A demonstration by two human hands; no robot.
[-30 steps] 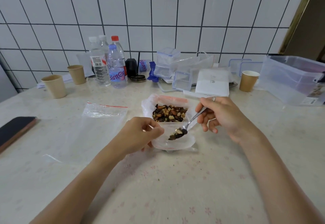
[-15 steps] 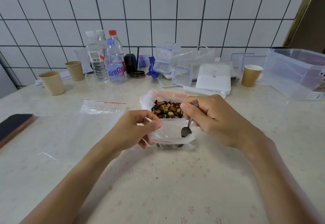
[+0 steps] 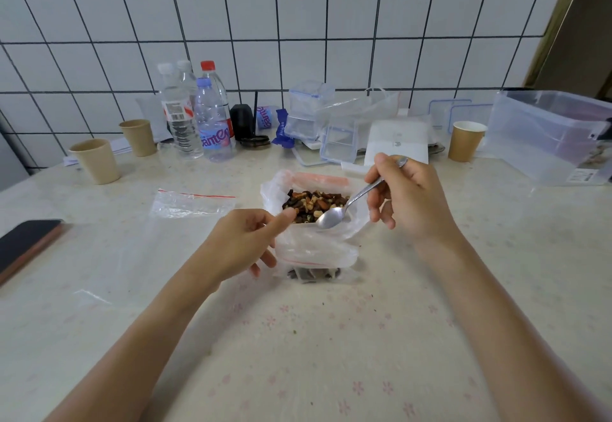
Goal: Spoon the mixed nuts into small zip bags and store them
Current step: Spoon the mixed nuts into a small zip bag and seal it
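**Inspector:** What moved?

**Operator:** The metal spoon (image 3: 332,217), half a second ago tipped into the small clear zip bag (image 3: 314,249), now rides empty at the mixed nuts (image 3: 314,205). My right hand (image 3: 409,196) pinches its handle; left hand (image 3: 246,243) grips the bag's mouth.

**Inspector:** Step?

**Operator:** Reloading, I judge; next, scoop level.

**Inspector:** Surroundings?

**Operator:** Speckled cream table (image 3: 331,355), white tiled wall (image 3: 298,24).

Soft, even, bright light falls on the table (image 3: 99,289) — shadows faint, glare slight on the bags. The wide lens bows the wall (image 3: 298,24) tiles at the edges; detail slightly soft throughout.
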